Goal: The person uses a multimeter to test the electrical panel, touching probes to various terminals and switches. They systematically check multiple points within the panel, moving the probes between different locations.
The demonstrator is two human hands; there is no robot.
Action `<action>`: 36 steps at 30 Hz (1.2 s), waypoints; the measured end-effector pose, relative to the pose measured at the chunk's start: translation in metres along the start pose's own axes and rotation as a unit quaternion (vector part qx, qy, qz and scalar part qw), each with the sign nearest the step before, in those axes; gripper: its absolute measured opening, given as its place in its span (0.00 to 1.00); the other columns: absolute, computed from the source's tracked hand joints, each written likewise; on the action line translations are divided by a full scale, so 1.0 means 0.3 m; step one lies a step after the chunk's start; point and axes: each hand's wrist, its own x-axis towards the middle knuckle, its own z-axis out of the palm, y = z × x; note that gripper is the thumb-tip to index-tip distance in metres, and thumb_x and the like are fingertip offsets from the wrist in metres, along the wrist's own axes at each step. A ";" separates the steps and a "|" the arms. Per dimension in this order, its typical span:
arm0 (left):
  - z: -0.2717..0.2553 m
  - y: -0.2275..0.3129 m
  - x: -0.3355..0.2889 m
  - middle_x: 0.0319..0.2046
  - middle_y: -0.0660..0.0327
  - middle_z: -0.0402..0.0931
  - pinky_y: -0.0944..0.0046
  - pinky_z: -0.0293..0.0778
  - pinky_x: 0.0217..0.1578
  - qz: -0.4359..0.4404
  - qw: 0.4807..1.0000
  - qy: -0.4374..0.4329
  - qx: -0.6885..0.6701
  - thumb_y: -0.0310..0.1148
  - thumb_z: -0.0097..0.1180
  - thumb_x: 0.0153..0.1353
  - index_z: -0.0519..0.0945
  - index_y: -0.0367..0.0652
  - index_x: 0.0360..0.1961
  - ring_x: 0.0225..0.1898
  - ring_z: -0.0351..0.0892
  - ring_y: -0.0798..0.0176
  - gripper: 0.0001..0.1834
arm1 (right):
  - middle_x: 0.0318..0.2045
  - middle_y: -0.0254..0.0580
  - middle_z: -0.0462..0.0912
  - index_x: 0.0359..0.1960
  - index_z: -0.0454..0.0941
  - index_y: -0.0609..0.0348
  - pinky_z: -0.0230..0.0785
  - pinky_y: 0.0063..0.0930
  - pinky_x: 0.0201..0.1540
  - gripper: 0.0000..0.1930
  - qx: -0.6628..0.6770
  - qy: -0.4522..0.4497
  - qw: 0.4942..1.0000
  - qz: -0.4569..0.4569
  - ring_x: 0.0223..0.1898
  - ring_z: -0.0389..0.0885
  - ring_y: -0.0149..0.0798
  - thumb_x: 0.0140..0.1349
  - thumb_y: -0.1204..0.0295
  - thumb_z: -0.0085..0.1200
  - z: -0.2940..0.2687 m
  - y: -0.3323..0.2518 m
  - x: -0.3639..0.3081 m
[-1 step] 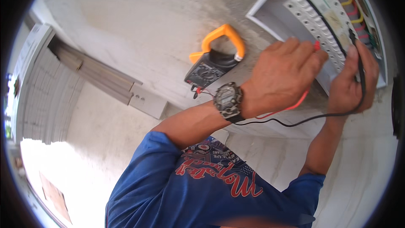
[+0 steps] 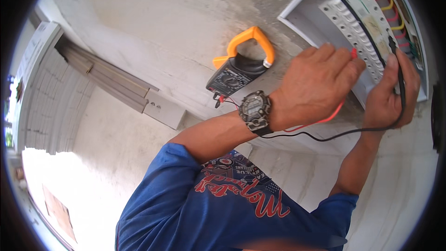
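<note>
My left hand (image 2: 318, 83), wearing a wristwatch (image 2: 255, 110), is closed around a red test probe (image 2: 354, 53); only its red end shows past the fingers. My right hand (image 2: 389, 90) pinches a black test probe (image 2: 392, 45). Both probes point at a row of white circuit breakers (image 2: 377, 14) in an open grey electrical box (image 2: 292, 5). Whether the tips touch the terminals I cannot tell. Left of my hands is a black clamp meter (image 2: 231, 78) with an orange jaw (image 2: 254, 34). A red lead (image 2: 320, 122) and a black lead (image 2: 320, 138) trail below my hands.
Red, yellow and white wires (image 2: 395, 16) run along the far right side of the breakers. Grey trunking (image 2: 109, 76) lies along the wall at left, ending in a pale box (image 2: 163, 114). A stack of pale panels (image 2: 44, 97) stands farther left.
The upper part of the view, with the box, meter and both hands, has shifted slightly right and down. Each hand keeps hold of the same probe.
</note>
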 end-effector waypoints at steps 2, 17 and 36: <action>0.001 0.000 0.003 0.33 0.62 0.74 0.57 0.73 0.27 0.007 1.000 0.026 0.004 0.27 0.63 0.57 0.81 0.43 0.53 0.31 0.76 0.58 0.21 | 0.46 0.47 0.91 0.51 0.86 0.66 0.86 0.34 0.48 0.09 -0.008 -0.002 1.000 -0.001 0.45 0.91 0.43 0.71 0.80 0.66 -0.002 0.020 0.000; 0.026 -0.007 -0.007 0.34 0.61 0.75 0.56 0.73 0.27 0.007 0.999 0.033 0.009 0.27 0.64 0.57 0.81 0.45 0.54 0.31 0.76 0.56 0.21 | 0.44 0.43 0.92 0.50 0.87 0.63 0.85 0.32 0.46 0.10 -0.010 -0.006 1.000 -0.002 0.42 0.91 0.41 0.70 0.77 0.70 0.005 0.033 -0.002; 0.048 -0.069 -0.074 0.36 0.58 0.79 0.53 0.77 0.33 0.022 1.000 -0.015 0.006 0.17 0.65 0.62 0.80 0.46 0.59 0.34 0.79 0.49 0.24 | 0.44 0.46 0.91 0.49 0.87 0.64 0.82 0.38 0.47 0.11 0.048 0.028 0.998 0.014 0.44 0.89 0.46 0.65 0.83 0.70 0.064 -0.048 -0.073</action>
